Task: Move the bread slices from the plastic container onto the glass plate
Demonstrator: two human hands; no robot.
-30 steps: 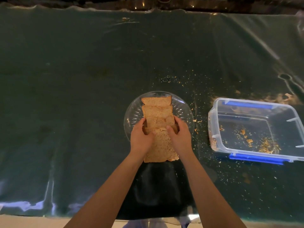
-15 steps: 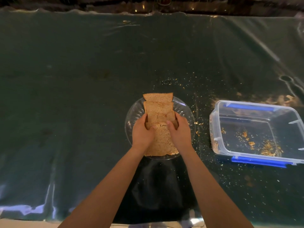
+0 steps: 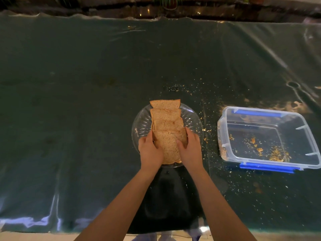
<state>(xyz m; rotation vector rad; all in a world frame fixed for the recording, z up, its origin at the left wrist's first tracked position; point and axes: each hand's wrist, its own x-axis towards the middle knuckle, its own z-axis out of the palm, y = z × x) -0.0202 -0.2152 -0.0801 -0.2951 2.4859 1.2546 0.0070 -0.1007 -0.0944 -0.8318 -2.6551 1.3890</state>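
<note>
Several brown bread slices [image 3: 165, 117] lie overlapped in a row on the round glass plate [image 3: 141, 124] at the table's centre. The farthest slice juts over the plate's far rim. My left hand [image 3: 150, 150] and my right hand [image 3: 190, 148] clasp the nearest slice [image 3: 169, 145] by its two sides, with it lying on the plate. To the right stands the clear plastic container [image 3: 225, 134] with blue clips; only crumbs lie in it.
A dark green plastic sheet [image 3: 78, 101] covers the table. Crumbs [image 3: 206, 130] are scattered between the plate and the container and toward the front right. The table's near edge runs just below my forearms.
Both hands have pushed the bread slices away from me across the plate. The nearest slice, which hung over the near rim, now lies on the plate.
</note>
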